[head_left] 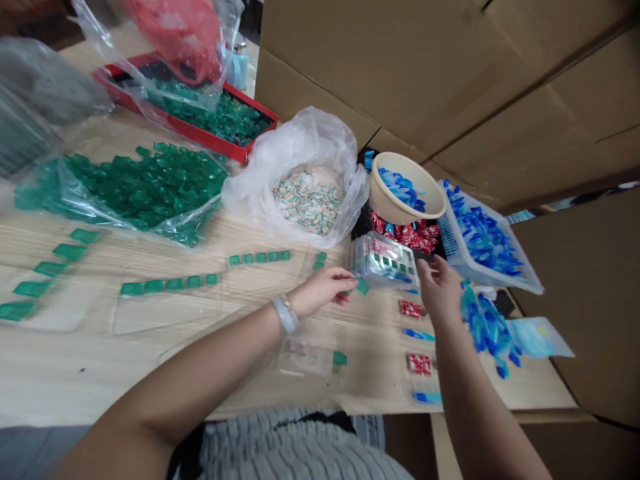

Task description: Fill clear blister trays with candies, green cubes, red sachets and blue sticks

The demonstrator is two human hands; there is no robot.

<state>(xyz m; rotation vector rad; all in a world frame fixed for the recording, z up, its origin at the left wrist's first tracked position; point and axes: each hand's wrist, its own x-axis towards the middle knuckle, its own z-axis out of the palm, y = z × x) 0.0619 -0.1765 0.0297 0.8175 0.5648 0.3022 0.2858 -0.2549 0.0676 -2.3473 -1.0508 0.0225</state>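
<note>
Stack (384, 261) of clear trays lies between the two hands' fingers. Right hand (441, 283): thumb and fingers parted at the stack's near end; grip unclear. Left hand (327, 290): fingers loosely curled, hold cannot be told; green piece (363, 287) just beside its tips. Advisable: stack level, edges square. Pale wood table (150, 380) beneath; cardboard (400, 73) beyond the fingers.

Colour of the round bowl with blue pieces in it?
Cream. The bowl shows best in the head view, the only one.
</note>
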